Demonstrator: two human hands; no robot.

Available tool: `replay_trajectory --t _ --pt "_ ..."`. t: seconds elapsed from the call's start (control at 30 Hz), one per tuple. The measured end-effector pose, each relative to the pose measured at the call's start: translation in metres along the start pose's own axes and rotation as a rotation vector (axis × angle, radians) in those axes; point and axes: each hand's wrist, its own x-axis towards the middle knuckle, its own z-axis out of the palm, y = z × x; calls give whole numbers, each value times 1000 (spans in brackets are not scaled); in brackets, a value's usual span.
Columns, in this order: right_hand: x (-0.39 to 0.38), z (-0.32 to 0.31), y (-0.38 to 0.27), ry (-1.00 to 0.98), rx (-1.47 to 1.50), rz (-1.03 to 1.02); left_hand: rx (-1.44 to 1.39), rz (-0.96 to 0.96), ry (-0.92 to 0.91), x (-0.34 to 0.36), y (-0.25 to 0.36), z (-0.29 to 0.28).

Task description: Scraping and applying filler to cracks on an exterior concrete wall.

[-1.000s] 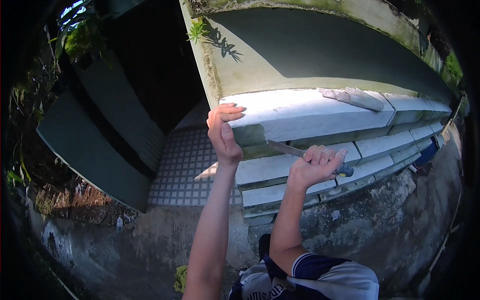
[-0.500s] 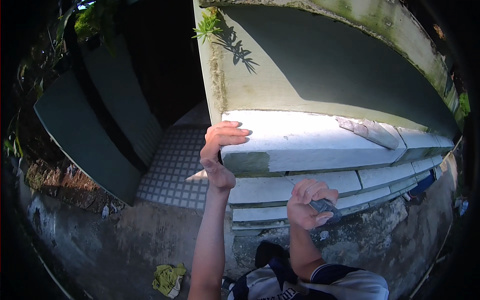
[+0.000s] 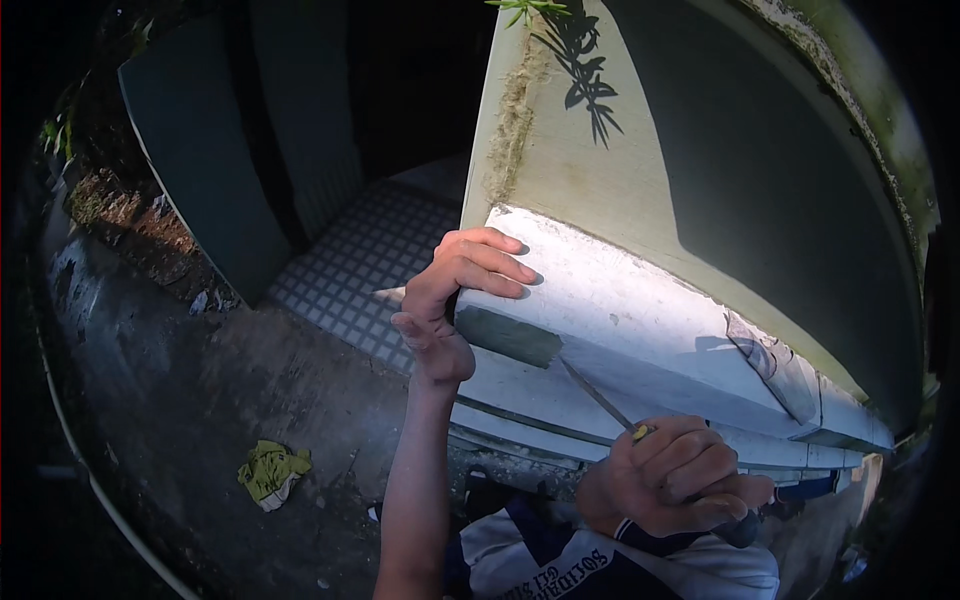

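Observation:
My left hand (image 3: 455,285) rests on the near left corner of a white-coated ledge (image 3: 640,295), its fingers stretched flat over the top. In my right hand (image 3: 680,470) is a thin-bladed hand tool (image 3: 598,392), gripped with the fingers wrapped round its handle. The narrow metal blade points up and left, its tip at the ledge's front face, beside a bare grey-green patch (image 3: 510,337). Most of the handle is hidden in my fist; a yellow bit shows at the blade's base and a dark end below. The exact kind of tool is unclear.
A crumpled grey cloth-like piece (image 3: 770,365) lies farther along the ledge. Behind rises a pale green wall (image 3: 600,180). At left are a checkered tile floor (image 3: 345,275) and a dark green panel (image 3: 195,150). A yellow-green cloth (image 3: 272,473) lies on the concrete ground.
My view has shifted left and tilted. My right hand has turned and lowered, so the tool's blade now shows against the ledge's front face. My left hand stays on the corner.

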Motion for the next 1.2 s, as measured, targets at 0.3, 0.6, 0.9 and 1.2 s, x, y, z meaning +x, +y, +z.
replay_trajectory --t 0.3,0.6,0.9,1.2 --pt "-2 -14 8 -165 27 276 2 -7 11 -6 -1 -5" --pt "-7 -8 -4 -18 -161 434 -24 4 -26 -3 -3 -4" --pt "-5 -9 -4 54 -99 332 -25 -27 -17 -5 -2 -2" --pt "-6 -10 0 -38 -83 262 1 -17 -14 -6 -5 -5"
